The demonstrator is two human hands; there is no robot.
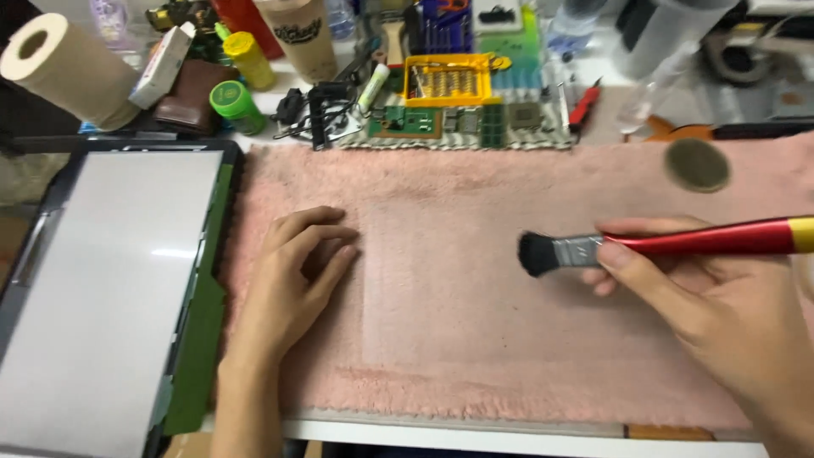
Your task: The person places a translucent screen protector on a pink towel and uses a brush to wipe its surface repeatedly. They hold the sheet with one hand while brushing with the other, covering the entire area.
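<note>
Fingers (632,254) of the right hand (721,314) pinch a red-handled brush (593,250); left hand (297,271) lies flat (yellow tray (447,80) holds springs).

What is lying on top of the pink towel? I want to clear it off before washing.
On the pink towel rest the left hand, flat, and a round dark disc. The right hand holds a red-handled brush over it. Whatever lies beneath the hands is covered.
</note>
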